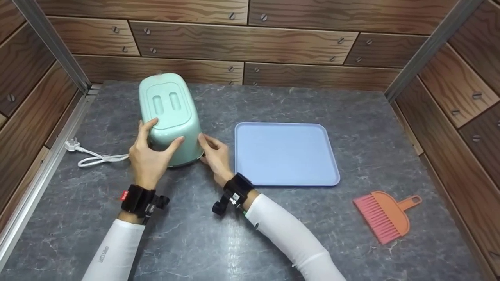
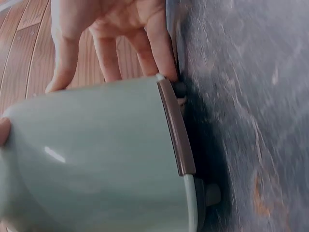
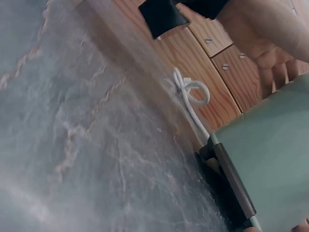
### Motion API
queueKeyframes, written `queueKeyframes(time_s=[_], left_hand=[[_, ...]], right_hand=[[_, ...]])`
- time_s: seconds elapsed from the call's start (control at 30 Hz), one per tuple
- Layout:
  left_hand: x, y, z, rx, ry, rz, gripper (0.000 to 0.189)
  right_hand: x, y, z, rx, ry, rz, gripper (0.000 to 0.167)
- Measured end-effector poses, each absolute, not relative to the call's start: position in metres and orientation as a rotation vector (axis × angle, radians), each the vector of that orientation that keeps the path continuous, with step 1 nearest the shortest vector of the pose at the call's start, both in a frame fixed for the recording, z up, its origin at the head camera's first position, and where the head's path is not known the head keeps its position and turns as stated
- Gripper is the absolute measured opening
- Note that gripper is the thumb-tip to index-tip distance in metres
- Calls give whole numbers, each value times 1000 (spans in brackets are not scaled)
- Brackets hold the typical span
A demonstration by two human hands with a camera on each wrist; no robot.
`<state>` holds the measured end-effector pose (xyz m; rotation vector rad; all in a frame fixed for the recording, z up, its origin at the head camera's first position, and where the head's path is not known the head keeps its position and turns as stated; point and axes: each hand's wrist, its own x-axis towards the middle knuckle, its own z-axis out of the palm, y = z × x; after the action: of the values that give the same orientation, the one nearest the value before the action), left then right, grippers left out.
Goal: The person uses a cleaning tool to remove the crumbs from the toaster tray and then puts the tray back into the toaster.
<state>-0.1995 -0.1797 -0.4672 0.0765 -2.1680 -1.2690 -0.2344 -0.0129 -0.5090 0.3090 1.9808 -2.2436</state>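
A mint-green toaster [image 1: 172,105] with two long recesses on top stands at the left of the table. My left hand [image 1: 150,160] holds its near left corner, a finger over the top edge and the thumb across the near end. At its right side, low down, my right hand [image 1: 215,156] grips, thumb against the wall and fingers by the bottom edge. In the left wrist view, a brown strip [image 2: 177,130] runs along the toaster's base, beside dark feet and shadow. The toaster's white cord [image 1: 103,158] lies looped to the left, its plug at the end.
A blue tray [image 1: 287,154] lies flat just right of my right hand. Farther right is an orange hand brush [image 1: 386,216] with pink bristles. Wood-patterned walls [image 1: 242,43] and metal rails [image 1: 43,175] border the grey marbled table [image 1: 203,234].
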Motion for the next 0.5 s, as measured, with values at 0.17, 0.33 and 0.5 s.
queueKeyframes(time_s=[0.17, 0.33, 0.5], left_hand=[[-198, -171, -466, 115, -2168, -1244, 76], [-198, -163, -463, 126, -2199, -1193, 77], [-200, -161, -461, 106, -2233, -1129, 79]], right_hand=[[-237, -10, -508, 291, 2005, -2224, 51], [-242, -5, -504, 319, 1990, -2192, 52], [-246, -2, -502, 345, 1958, -2180, 54]])
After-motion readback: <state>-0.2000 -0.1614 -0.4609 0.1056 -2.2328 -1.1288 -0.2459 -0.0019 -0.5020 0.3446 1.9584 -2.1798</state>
